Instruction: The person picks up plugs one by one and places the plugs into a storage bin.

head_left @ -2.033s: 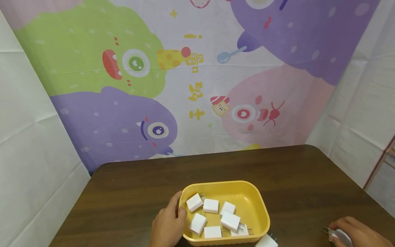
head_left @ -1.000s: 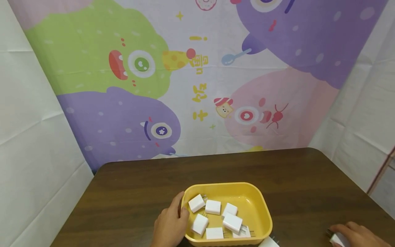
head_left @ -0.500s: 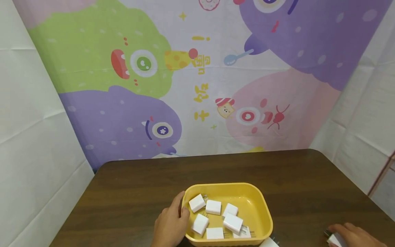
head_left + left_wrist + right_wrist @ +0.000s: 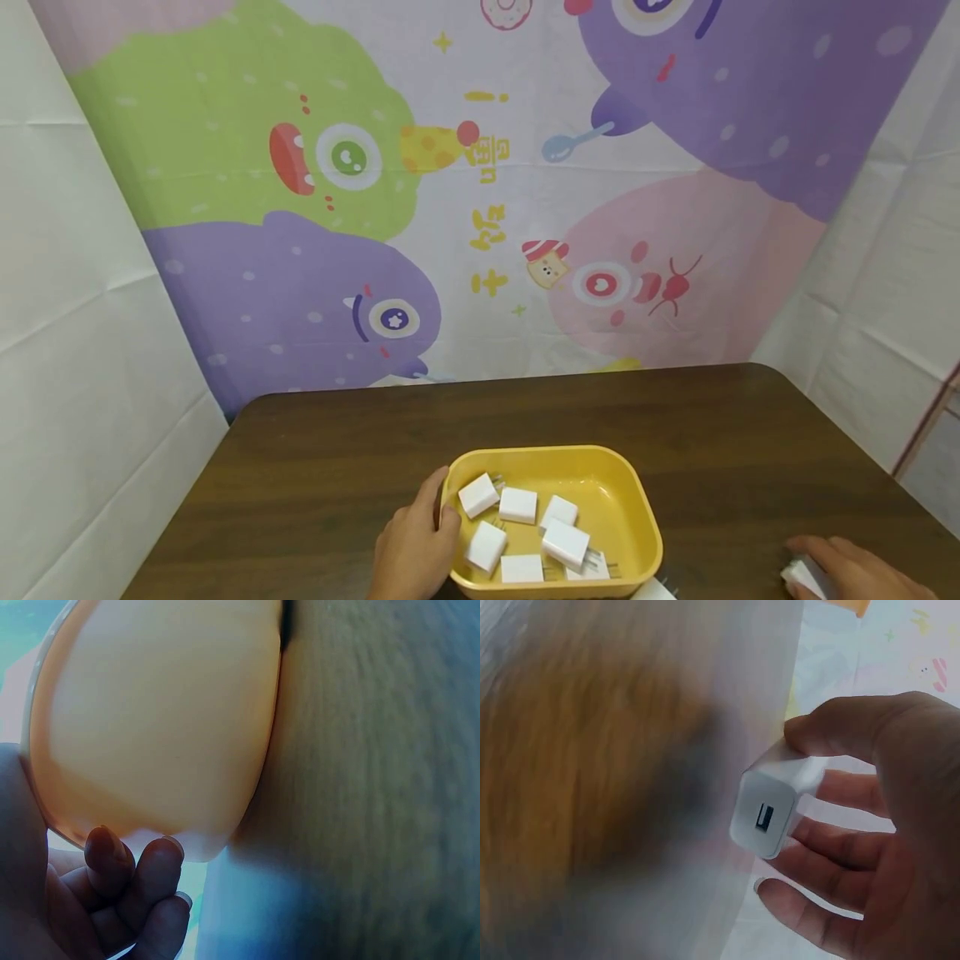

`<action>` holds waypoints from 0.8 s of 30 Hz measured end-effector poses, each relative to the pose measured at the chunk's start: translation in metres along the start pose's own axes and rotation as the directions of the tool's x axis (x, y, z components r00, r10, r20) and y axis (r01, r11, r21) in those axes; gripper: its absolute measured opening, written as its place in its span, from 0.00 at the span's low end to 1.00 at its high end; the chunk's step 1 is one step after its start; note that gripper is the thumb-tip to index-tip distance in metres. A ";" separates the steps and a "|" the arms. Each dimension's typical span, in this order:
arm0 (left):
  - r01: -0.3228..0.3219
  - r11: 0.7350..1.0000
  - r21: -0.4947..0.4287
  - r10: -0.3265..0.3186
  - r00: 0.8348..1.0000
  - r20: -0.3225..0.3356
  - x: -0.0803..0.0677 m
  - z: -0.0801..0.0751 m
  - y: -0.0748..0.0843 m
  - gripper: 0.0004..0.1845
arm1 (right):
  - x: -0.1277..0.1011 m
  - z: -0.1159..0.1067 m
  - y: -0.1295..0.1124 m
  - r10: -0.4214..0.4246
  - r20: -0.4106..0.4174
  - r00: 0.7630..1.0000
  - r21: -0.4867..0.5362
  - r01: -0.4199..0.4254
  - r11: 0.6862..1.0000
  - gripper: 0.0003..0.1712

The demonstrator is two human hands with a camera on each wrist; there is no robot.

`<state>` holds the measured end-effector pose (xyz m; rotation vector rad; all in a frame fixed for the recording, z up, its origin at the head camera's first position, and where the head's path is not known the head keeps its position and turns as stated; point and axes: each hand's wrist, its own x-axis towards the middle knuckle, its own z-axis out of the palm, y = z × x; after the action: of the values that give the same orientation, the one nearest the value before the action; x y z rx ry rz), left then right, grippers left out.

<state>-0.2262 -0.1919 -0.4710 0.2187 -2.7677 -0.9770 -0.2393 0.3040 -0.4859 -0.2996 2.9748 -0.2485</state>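
The right hand (image 4: 855,571) pinches a white plastic box-shaped plug adapter (image 4: 761,814) between thumb and bent fingers, its USB port showing, at the right of the dark brown wood-grain table (image 4: 337,467). The left hand (image 4: 415,537) grips the left wall of a yellow rounded rectangular tray (image 4: 611,508), fingers curled outside. Seven similar white adapters (image 4: 566,542) lie inside; another white adapter (image 4: 652,591) sits just beside the tray's near right corner. Behind hangs a white cloth printed with cartoon monsters (image 4: 480,333).

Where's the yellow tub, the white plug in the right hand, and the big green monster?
Yellow tub (image 4: 611,517): head view, bare floor inside it.
Held white plug (image 4: 765,796): right wrist view, end face with the port.
Green monster (image 4: 225,125): head view, its body.
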 end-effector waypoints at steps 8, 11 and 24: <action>0.004 1.000 0.002 -0.004 1.000 0.012 0.001 -0.001 0.000 0.27 | -0.002 -0.010 -0.020 0.046 -0.097 0.994 0.018 -0.044 0.999 0.36; -0.003 1.000 0.001 0.003 1.000 0.006 0.000 -0.001 -0.001 0.27 | -0.001 -0.012 -0.024 0.054 -0.122 0.991 0.025 -0.052 0.998 0.37; 0.003 1.000 -0.001 -0.003 1.000 0.014 0.000 -0.002 0.001 0.27 | -0.002 -0.019 -0.048 -0.032 -0.319 0.947 0.053 0.052 0.997 0.34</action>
<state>-0.2254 -0.1924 -0.4685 0.2172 -2.7803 -0.9846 -0.2316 0.2604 -0.4588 -0.3459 3.2721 -0.4290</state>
